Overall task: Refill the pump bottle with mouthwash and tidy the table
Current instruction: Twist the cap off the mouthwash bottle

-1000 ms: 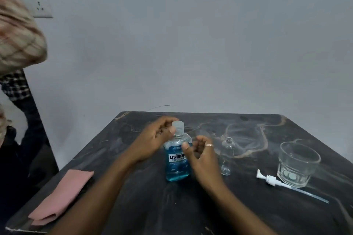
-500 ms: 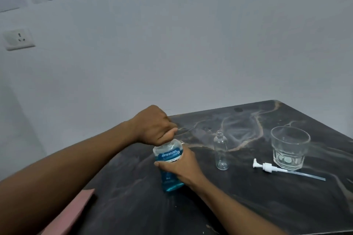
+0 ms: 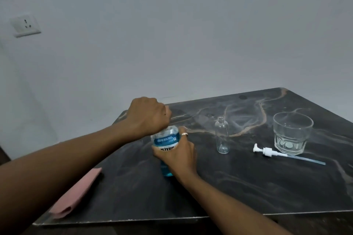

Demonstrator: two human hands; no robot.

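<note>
Head view: opening the mouthwash bottle (image 3: pixel 165 140) on the bench (image 3: pixel 248 187).
The left hand (image 3: pixel 148 115) is closing over its hidden cap while the right hand (image 3: pixel 176 153) is gripping its body. The empty pump bottle (image 3: pixel 221 135) is standing open nearby, well short of the pump (image 3: pixel 267 151). Squeezing hard could be spurting liquid once the cap loosens.

Surface (image 3: pixel 248 187): dark marbled top with pale and tan veins, rounded far corner. Standing on it: blue mouthwash bottle (image 3: pixel 165 139), left of centre; small clear pump bottle (image 3: pixel 222 135), uncapped, upright; faceted drinking glass (image 3: pixel 292 133) at right. Lying on it: white pump head (image 3: pixel 267 151) with tube, just before the glass; pink folded cloth (image 3: pixel 76 194) at near left edge.
</note>
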